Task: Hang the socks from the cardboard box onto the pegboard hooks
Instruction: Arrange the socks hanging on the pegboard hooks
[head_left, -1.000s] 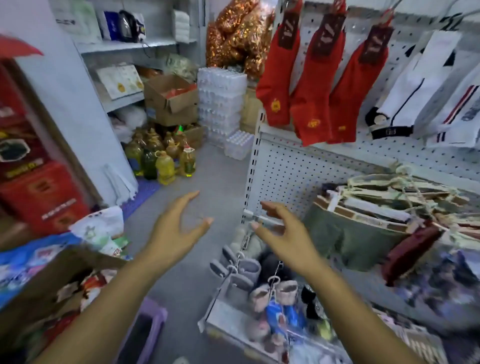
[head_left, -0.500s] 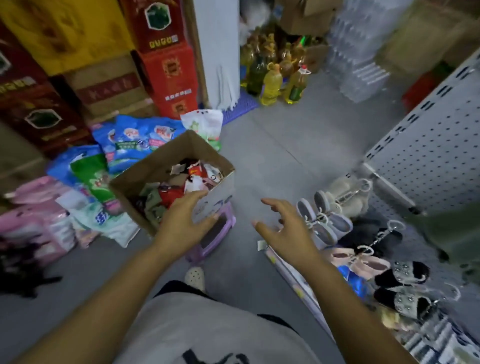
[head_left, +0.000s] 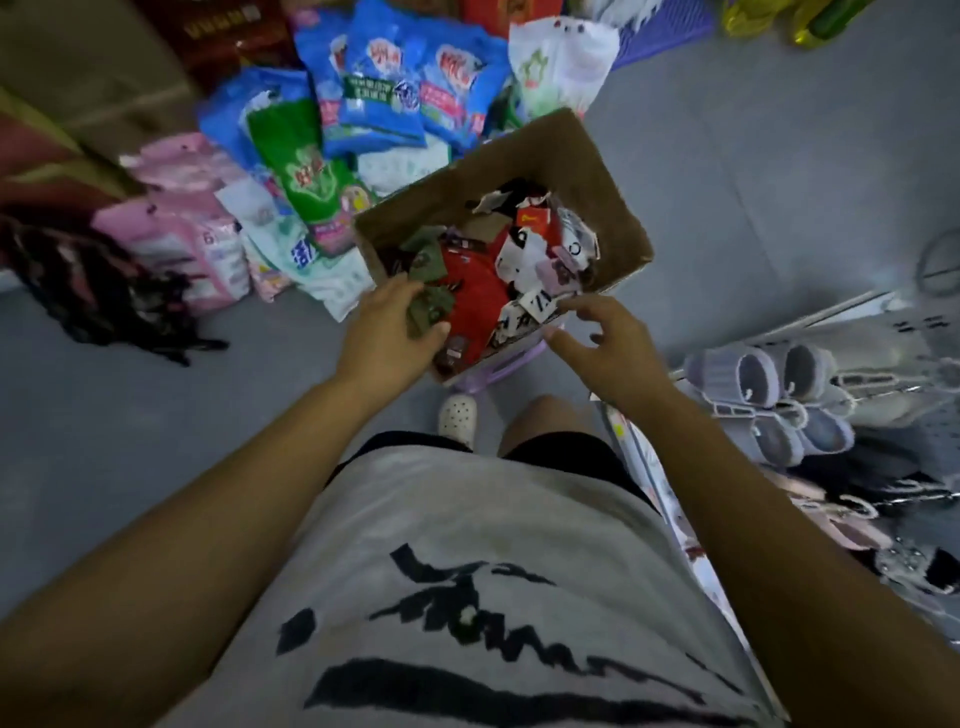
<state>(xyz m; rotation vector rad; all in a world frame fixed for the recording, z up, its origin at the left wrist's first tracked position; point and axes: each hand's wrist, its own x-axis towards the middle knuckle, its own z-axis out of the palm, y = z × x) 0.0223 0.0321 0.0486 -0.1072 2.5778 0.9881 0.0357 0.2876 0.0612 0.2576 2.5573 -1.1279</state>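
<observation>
Socks (head_left: 478, 291) in red, olive and white lie jumbled in the open cardboard box (head_left: 597, 176), which sits on a purple stool (head_left: 498, 371) on the grey floor (head_left: 753, 182). Left hand (head_left: 387, 338) reaches into its near corner, grip seemingly clamped on an olive sock pack (head_left: 431, 312), though blur softens the fingers. Right hand (head_left: 610, 345) hovers at the near rim, grip apart, fingers loosely spread. Printed bags (head_left: 363, 78) heap behind the box; slippers (head_left: 769, 374) hang at right.

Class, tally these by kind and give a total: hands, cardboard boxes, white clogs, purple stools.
Hands: 2, the left hand gripping a green sock, and the right hand
Cardboard box: 1
White clog: 1
Purple stool: 1
Total: 5
</observation>
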